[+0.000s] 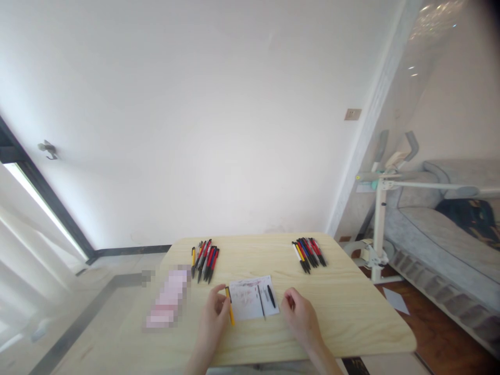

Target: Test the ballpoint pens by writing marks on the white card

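The left hand (213, 312) grasps a yellow pen (230, 306) between its fingers, tip toward the person. It sits at the 9 o'clock edge of a scribbled paper (245, 299), which lies between both hands for easy reach. A black pen barrel (271, 295) and a thin refill (261, 303) rest on it. The right hand (299, 312) sits at 3 o'clock on the table (344, 302), fingers curled; I cannot tell if they grip anything. Two pen bunches lie at 11 (205, 258) and 1 o'clock (308, 253), seemingly kept apart.

A home living room: grey sofa (437, 229) (against the right wall), wooden table (351, 307), wood floor (441, 338).
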The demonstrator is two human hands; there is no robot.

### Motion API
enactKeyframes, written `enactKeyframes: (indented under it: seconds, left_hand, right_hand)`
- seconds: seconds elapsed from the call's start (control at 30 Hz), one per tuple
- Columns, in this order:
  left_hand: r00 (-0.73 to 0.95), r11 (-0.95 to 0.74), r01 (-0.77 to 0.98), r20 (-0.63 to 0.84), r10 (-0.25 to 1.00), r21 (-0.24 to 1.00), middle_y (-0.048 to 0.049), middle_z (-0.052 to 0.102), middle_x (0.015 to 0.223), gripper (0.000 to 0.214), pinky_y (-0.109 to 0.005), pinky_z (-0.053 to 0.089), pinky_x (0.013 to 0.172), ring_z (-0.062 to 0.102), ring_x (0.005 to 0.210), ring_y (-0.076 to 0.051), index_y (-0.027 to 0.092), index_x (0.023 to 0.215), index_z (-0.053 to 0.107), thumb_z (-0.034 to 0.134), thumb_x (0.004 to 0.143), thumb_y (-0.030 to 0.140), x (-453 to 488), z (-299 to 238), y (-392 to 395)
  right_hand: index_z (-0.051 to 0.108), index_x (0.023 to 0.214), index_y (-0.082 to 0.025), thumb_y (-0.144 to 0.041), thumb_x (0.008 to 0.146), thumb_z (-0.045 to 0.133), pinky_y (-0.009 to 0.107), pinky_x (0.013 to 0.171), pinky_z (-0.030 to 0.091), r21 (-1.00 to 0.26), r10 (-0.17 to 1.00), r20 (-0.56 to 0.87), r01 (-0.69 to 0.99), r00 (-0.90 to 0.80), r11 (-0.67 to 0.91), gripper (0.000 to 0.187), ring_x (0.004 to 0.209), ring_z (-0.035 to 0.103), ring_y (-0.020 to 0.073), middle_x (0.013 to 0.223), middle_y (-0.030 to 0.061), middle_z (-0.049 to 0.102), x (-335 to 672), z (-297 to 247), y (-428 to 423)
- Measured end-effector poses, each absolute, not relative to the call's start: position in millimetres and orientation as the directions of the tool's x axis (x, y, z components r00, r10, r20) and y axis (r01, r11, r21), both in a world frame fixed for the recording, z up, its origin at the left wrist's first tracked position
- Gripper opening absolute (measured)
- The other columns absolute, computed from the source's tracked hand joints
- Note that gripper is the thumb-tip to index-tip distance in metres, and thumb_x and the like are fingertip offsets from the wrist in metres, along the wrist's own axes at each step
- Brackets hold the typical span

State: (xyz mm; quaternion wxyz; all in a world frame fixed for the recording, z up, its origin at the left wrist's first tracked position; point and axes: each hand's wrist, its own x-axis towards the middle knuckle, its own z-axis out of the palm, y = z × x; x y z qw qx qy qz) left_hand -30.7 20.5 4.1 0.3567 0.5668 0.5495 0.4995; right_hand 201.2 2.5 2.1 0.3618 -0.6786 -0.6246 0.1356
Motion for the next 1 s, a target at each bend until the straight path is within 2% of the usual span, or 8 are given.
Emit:
enactKeyframes:
  seconds: [0.23, 0.53, 0.83, 1.0]
  left_hand:
    - [-0.071, -0.158, 0.427, 0.207, 0.976, 0.891, 0.0048, 0.051, 0.06, 0.027, -0.024, 0.037, 0.05, 0.046, 0.049, -0.012, 0.02, 0.102, 0.046, 0.044, 0.077, 0.03, -21, 11, 19]
    - [-0.022, -0.18, 0.599, 0.24, 0.97, 0.78, 0.002, 0.057, 0.062, 0.028, -0.024, 0.04, 0.051, 0.053, 0.052, -0.014, 0.02, 0.102, 0.048, 0.042, 0.076, 0.028, -17, 20, 27]
    - [0.008, -0.128, 0.748, 0.184, 0.983, 0.651, -0.001, 0.061, 0.072, 0.024, -0.025, 0.039, 0.059, 0.059, 0.066, -0.017, 0.022, 0.101, 0.048, 0.041, 0.078, 0.025, -16, 18, 33]
    - [-0.01, -0.067, 0.815, 0.13, 0.991, 0.575, -0.0011, 0.063, 0.074, 0.021, -0.024, 0.037, 0.058, 0.059, 0.067, -0.016, 0.022, 0.098, 0.049, 0.042, 0.078, 0.023, -16, 20, 35]
  right_hand:
    - [0.049, 0.062, -0.021, -0.026, 0.076, 0.039, 0.021, 0.048, 0.028, -0.641, 0.947, 0.269, 0.767, 0.174, 0.041, 0.017, 0.048, 0.047, 0.0124, 0.051, -0.0028, 0.052, 200, 6, 1]
    - [0.049, 0.062, -0.021, -0.025, 0.076, 0.04, 0.021, 0.048, 0.028, -0.631, 0.949, 0.269, 0.775, 0.164, 0.045, 0.017, 0.048, 0.048, 0.0122, 0.051, -0.0033, 0.052, 199, 8, 1]
    - [0.05, 0.063, -0.021, -0.024, 0.075, 0.041, 0.02, 0.048, 0.027, -0.623, 0.952, 0.265, 0.781, 0.153, 0.048, 0.016, 0.048, 0.048, 0.0118, 0.051, -0.0035, 0.052, 199, 8, 0]
    - [0.051, 0.063, -0.021, -0.024, 0.075, 0.04, 0.021, 0.049, 0.029, -0.641, 0.952, 0.261, 0.766, 0.157, 0.049, 0.016, 0.049, 0.049, 0.0124, 0.052, -0.0025, 0.055, 199, 9, 0]
